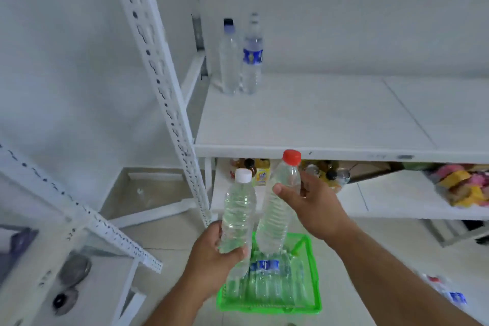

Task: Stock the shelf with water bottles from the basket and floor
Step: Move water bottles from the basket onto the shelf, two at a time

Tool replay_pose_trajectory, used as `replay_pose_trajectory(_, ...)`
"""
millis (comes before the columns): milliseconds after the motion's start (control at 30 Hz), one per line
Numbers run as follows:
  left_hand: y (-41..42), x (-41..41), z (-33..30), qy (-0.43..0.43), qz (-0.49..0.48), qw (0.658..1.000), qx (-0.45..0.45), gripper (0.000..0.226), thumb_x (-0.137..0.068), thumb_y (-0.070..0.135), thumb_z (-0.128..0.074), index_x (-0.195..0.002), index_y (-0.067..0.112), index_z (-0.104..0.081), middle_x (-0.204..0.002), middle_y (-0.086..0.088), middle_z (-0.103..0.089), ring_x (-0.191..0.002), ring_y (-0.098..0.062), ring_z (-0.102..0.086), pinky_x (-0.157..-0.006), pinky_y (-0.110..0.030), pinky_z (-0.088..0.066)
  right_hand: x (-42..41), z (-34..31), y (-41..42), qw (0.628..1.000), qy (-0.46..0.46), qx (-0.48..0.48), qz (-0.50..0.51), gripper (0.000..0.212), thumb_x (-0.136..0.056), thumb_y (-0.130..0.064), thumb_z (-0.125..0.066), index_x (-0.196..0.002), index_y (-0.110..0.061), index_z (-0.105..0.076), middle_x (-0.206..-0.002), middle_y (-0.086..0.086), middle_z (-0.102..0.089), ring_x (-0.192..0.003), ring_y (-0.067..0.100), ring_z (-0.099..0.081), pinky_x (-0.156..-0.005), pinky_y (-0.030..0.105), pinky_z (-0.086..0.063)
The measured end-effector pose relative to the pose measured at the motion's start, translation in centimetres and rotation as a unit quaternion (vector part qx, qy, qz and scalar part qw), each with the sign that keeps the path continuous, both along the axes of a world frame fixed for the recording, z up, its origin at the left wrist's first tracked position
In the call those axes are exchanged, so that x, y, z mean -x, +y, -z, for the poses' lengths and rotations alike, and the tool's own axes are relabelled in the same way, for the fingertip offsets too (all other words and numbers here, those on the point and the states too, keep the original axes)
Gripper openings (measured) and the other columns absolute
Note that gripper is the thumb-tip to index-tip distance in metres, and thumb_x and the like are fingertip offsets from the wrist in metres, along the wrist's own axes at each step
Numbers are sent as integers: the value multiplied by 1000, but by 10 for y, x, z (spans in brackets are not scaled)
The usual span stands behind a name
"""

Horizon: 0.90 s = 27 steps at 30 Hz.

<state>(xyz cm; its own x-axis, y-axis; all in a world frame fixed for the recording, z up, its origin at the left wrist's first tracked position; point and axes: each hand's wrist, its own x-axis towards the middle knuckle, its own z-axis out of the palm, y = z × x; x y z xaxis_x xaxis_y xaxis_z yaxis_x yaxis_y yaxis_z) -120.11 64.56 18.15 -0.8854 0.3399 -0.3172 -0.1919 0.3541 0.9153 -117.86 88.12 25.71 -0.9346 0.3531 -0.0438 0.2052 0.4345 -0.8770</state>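
Two bottles in hand, both raised above the basket (315, 307), below the front edge of the shelf (317, 119).

Left hand (211, 254) clenched round the base of the white-cap bottle (239, 209); upright, slight tilt. Right hand (312, 201) wrapped round the upper body of the red-cap bottle (280, 206), thumb across the front, fingers behind; leaning right at the top, base hanging free over the basket.

Handling, as judged: full of water, so moderately heavy for one hand. Thin ribbed plastic, likely to give under a squeeze; ribs should help against slipping. Not fragile. Mid-body hold probably steadier than the low grip on the left (top-heavy there, could tip when set down). Best lowered onto the flat base.

Looks: clear, no labels, ridged lower halves, smooth shoulders.

More bottles lying flat in the green basket on the floor, one with a blue label. Another blue-labelled bottle (449, 296) on the floor at far right, blurred.

Already stocked: two tall bottles standing at the shelf's back left corner, just beside each other, dark-cap (229, 61) and blue-label (252, 61). Rest of that shelf open for placing.
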Motion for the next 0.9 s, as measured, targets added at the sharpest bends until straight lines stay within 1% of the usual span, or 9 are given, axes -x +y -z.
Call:
replay_pose_trajectory(67, -2, -6, -41, 38, 2, 999, 3, 44, -71, 15, -87, -105, 33, -65, -100, 21, -74, -92, 6, -68, -82, -17, -52, -11, -42, -2, 1000, 22, 0, 1, 21, -85, -51, -71, -87, -30, -67, -75, -13, -70, -69, 3, -65, -66, 30, -52)
replay_pose_trajectory(133, 0, -9, -73, 66, -1, 998, 0, 47, -69, 13, -87, -107, 30, -66, -102, 14, -75, -96, -2, -69, -91, -27, -53, -19, -77, -2, 999, 46, -5, -1, 18, -85, -49, -72, -82, -32, -66, -71, -20, -68, -64, -4, -62, -61, 21, -45)
replay_pose_trajectory(233, 8, -9, -109, 102, -26, 994, -7, 48, -67, 11, -87, -108, 26, -67, -100, 6, -77, -96, -12, -71, -92, -37, -55, -24, -117, 4, 998, 68, -7, 1, 23, -82, -53, -72, -87, -31, -67, -77, -19, -71, -68, -3, -65, -63, 22, -45)
replay_pose_trajectory(367, 26, -7, -138, 124, -50, 991, -22, 47, -63, 14, -88, -104, 28, -68, -96, 9, -78, -92, -11, -73, -82, -30, -57, -25, -150, 18, 995, 95, -4, -2, 26, -81, -55, -71, -92, -31, -69, -85, -12, -74, -77, 3, -69, -70, 27, -53)
replay_pose_trajectory(433, 37, -4, -146, 129, -63, 989, -21, 47, -64, 15, -88, -104, 29, -68, -99, 6, -77, -96, -14, -71, -86, -34, -57, -23, -159, 28, 994, 104, 3, -13, 26, -81, -54, -71, -92, -31, -69, -85, -13, -74, -77, 2, -69, -72, 28, -54)
replay_pose_trajectory(567, 62, 1, -159, 139, -81, 987, -23, 46, -67, 17, -88, -106, 29, -68, -100, 7, -77, -96, -12, -71, -88, -35, -56, -10, -172, 50, 993, 110, -19, -36, 21, -80, -56, -71, -86, -36, -66, -75, -21, -69, -69, -3, -64, -65, 21, -45)
replay_pose_trajectory(700, 83, 7, -166, 139, -98, 985, -34, 42, -70, 11, -87, -104, 27, -69, -97, 12, -77, -90, -5, -72, -79, -25, -54, 7, -175, 68, 993, 100, -30, -53, 27, -80, -57, -70, -93, -34, -69, -83, -17, -72, -75, 0, -66, -67, 23, -49)
replay_pose_trajectory(800, 90, 12, -166, 144, -109, 983, -30, 39, -70, 9, -86, -102, 25, -70, -94, 15, -77, -86, 1, -70, -75, -20, -51, 20, -175, 77, 993, 91, -36, -62, 26, -80, -57, -70, -89, -33, -67, -77, -16, -69, -69, -1, -64, -63, 20, -43)
replay_pose_trajectory(900, 95, 27, -165, 143, -114, 983, -14, 37, -70, 13, -86, -100, 28, -70, -94, 17, -76, -86, 3, -69, -77, -21, -51, 37, -174, 83, 993, 81, -38, -72, 27, -82, -56, -69, -95, -32, -68, -84, -14, -71, -76, 1, -66, -65, 22, -45)
